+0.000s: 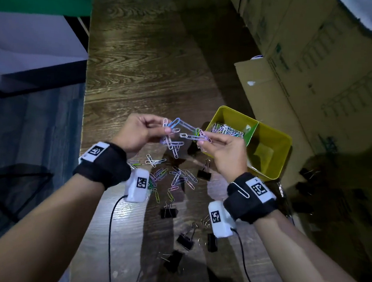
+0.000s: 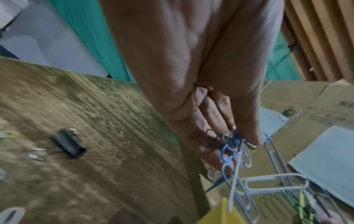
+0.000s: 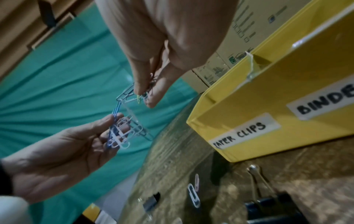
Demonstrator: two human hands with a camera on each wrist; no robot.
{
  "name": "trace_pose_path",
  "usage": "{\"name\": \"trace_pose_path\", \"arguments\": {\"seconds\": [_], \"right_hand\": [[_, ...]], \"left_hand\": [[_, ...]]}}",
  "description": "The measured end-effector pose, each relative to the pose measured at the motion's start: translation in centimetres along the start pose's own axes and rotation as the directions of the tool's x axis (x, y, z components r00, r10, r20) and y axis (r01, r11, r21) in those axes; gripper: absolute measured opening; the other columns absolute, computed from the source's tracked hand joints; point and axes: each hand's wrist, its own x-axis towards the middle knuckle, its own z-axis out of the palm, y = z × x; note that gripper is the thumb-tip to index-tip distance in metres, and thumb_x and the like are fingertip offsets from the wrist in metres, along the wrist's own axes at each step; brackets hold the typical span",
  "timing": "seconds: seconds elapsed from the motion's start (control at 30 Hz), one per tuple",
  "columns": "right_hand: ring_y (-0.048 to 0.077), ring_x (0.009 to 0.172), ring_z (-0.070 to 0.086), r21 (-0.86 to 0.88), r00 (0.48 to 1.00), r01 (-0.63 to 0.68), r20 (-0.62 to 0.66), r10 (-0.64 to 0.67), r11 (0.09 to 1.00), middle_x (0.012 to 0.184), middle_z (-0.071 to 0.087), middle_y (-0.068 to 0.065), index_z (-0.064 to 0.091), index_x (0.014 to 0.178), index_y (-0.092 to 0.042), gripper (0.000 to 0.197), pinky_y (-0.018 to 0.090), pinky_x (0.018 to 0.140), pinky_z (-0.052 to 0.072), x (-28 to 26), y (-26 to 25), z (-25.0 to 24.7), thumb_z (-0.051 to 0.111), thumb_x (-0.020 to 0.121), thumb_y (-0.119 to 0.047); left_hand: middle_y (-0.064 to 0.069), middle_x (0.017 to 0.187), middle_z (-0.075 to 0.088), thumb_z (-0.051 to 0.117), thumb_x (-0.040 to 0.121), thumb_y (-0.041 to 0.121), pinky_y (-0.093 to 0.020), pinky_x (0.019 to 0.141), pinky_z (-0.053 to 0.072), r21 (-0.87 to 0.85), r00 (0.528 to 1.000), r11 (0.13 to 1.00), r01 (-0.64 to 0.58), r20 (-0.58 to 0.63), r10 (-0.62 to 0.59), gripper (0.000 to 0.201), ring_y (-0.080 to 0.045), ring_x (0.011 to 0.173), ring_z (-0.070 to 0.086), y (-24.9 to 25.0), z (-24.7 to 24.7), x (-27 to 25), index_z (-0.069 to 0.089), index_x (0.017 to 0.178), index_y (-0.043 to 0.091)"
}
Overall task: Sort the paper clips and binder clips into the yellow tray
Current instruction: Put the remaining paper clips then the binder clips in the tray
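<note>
The left hand [image 1: 135, 131] pinches a tangled bunch of thin, plastic-coated wire paper clips [image 1: 172, 139] between thumb and curled fingertips; white, lilac and blue loops hang from it. The right hand [image 1: 223, 151] pinches the other end of the same tangle, at a knot of pink, green and yellow clips, so a chain of long oval clips stretches between the two hands, held above the table beside the tray.

Just right of the right hand stands the yellow rectangular plastic tray [image 1: 278, 167], smooth-walled and split by a thin divider; its far compartment holds a heap of coloured paper clips [image 1: 226, 130]. Paper labels on its side read "PAPER CLIPS" [image 3: 243, 133] and "BINDE" (cut off).

Below the hands, loose pastel paper clips [image 1: 174, 175] lie scattered on the dark, grained wooden table [image 1: 153, 76], with black binder clips with bent wire handles [image 1: 185, 240] nearer the person. Corrugated cardboard boxes [image 1: 308, 64] stand to the right.
</note>
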Motion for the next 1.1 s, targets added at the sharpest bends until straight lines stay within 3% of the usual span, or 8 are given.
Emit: {"name": "trace_pose_path", "arguments": {"seconds": [0.23, 0.37, 0.47, 0.67, 0.87, 0.93, 1.0, 1.1], "right_hand": [[0.015, 0.078, 0.070, 0.214, 0.972, 0.061, -0.234, -0.009, 0.975, 0.086, 0.073, 0.008, 0.069, 0.099, -0.002, 0.023, 0.026, 0.075, 0.057, 1.2, -1.6, -2.1, 0.071, 0.077, 0.006], [0.024, 0.090, 0.070, 0.148, 0.930, 0.017, -0.365, 0.039, 0.989, 0.097, 0.072, 0.015, 0.070, 0.098, -0.003, 0.021, 0.043, 0.088, 0.055, 3.7, 0.3, -3.1, 0.074, 0.077, -0.003], [0.020, 0.092, 0.070, 0.000, 0.916, -0.022, -0.400, 0.020, 1.000, 0.099, 0.073, 0.013, 0.071, 0.102, -0.004, 0.024, 0.045, 0.089, 0.054, 5.4, 1.8, -3.6, 0.073, 0.079, -0.011], [0.020, 0.109, 0.063, -0.275, 0.972, -0.141, -0.222, 0.080, 0.951, 0.116, 0.068, 0.008, 0.065, 0.117, -0.011, 0.031, 0.037, 0.101, 0.047, 7.4, 2.4, -4.3, 0.064, 0.088, -0.020], [0.012, 0.102, 0.064, -0.275, 0.990, -0.024, -0.142, -0.016, 0.961, 0.106, 0.070, 0.000, 0.067, 0.110, -0.020, 0.026, 0.038, 0.099, 0.049, 6.1, 1.8, -4.5, 0.063, 0.087, -0.008], [0.012, 0.094, 0.066, -0.255, 0.994, 0.059, -0.078, -0.081, 0.965, 0.094, 0.070, -0.006, 0.068, 0.093, -0.033, 0.023, 0.042, 0.092, 0.053, 4.7, 1.3, -3.8, 0.064, 0.086, -0.011], [0.015, 0.088, 0.067, -0.267, 0.994, 0.107, 0.062, -0.093, 0.958, 0.086, 0.069, -0.008, 0.066, 0.085, -0.037, 0.026, 0.040, 0.085, 0.055, 2.9, 1.1, -2.7, 0.063, 0.087, -0.011], [0.014, 0.084, 0.067, -0.473, 0.940, 0.161, 0.341, 0.012, 0.866, 0.087, 0.070, -0.004, 0.070, 0.093, -0.025, 0.015, 0.032, 0.083, 0.054, 0.5, 2.2, -0.6, 0.063, 0.087, -0.013]], "left_hand": [[-0.002, 0.070, 0.073, 0.063, 0.078, -0.006, -0.025, 0.061, 0.058, -0.152, 0.998, 0.988, 0.028, 0.063, -0.019, 0.015, -0.013, 0.063, 0.070, 2.5, 7.2, 3.3, 0.065, 0.091, 0.002], [-0.003, 0.067, 0.069, 0.068, 0.077, -0.003, -0.019, 0.048, 0.051, -0.057, 0.996, 0.994, 0.089, 0.032, -0.088, 0.012, -0.007, 0.052, 0.063, 0.8, 11.5, 5.1, 0.065, 0.081, 0.008], [-0.008, 0.072, 0.062, 0.067, 0.079, -0.005, -0.021, 0.054, 0.054, 0.000, 0.989, 0.989, 0.147, -0.003, -0.147, 0.014, -0.007, 0.053, 0.062, -0.9, 13.2, 6.0, 0.062, 0.082, 0.008], [-0.003, 0.091, 0.072, 0.069, 0.082, 0.016, -0.026, 0.077, 0.049, 0.535, 0.987, 0.845, -0.005, 0.136, -0.080, 0.022, -0.006, 0.073, 0.060, -1.9, 12.5, 6.8, 0.071, 0.103, 0.012], [-0.013, 0.086, 0.067, 0.054, 0.091, 0.003, -0.035, 0.066, 0.056, 0.264, 0.997, 0.964, 0.029, -0.080, -0.008, 0.010, -0.011, 0.060, 0.066, -1.6, 7.5, 7.0, 0.063, 0.094, 0.006], [-0.011, 0.090, 0.070, 0.054, 0.090, 0.008, -0.041, 0.076, 0.054, 0.524, 0.988, 0.850, 0.048, -0.150, 0.036, 0.013, -0.020, 0.072, 0.068, -2.8, 4.9, 7.4, 0.065, 0.097, 0.008], [-0.010, 0.108, 0.069, 0.055, 0.089, 0.013, -0.035, 0.090, 0.048, 0.836, 0.995, 0.546, 0.049, -0.088, 0.046, 0.026, -0.026, 0.099, 0.064, -4.3, 2.8, 7.2, 0.064, 0.113, 0.016], [-0.010, 0.149, 0.034, 0.048, 0.094, 0.019, -0.034, 0.108, 0.029, 0.948, 0.986, 0.298, -0.110, 0.141, -0.086, 0.047, -0.027, 0.135, 0.036, -7.7, 1.6, 5.8, 0.038, 0.141, 0.018]]}}
